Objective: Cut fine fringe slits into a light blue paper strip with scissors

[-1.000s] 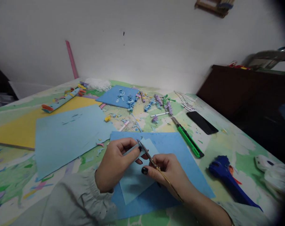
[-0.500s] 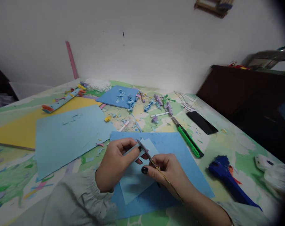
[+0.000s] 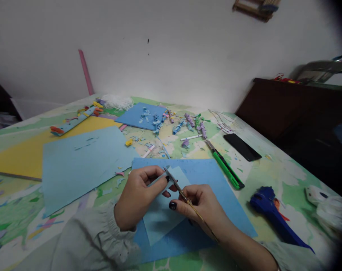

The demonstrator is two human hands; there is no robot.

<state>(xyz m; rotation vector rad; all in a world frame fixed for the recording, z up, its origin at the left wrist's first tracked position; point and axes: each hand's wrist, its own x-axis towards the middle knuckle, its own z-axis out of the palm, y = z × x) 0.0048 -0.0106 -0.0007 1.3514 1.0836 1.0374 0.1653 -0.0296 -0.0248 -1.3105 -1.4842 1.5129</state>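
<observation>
My left hand (image 3: 142,195) pinches a small light blue piece (image 3: 159,180) of paper or foam between thumb and fingers. In my right hand (image 3: 202,207) is a pair of slim scissors (image 3: 180,192) with gold handles. Their narrow blades point up and left, reaching the edge of the piece by my left thumb; whether they are cutting into it I cannot tell. Beneath both hands lies a light blue sheet (image 3: 162,224), partly hidden, on top of a larger mid-blue sheet (image 3: 224,214).
Right of the sheets lie a green utility knife (image 3: 227,169), a black phone (image 3: 242,146) and a blue glue gun (image 3: 275,214). Another light blue sheet (image 3: 83,169) overlaps a yellow sheet (image 3: 18,158) on the left. Several paper curls (image 3: 188,120) and scraps lie further back.
The scissors and my right hand have shifted very slightly left. My left hand keeps its grip on the piece, and the rest looks the same.
</observation>
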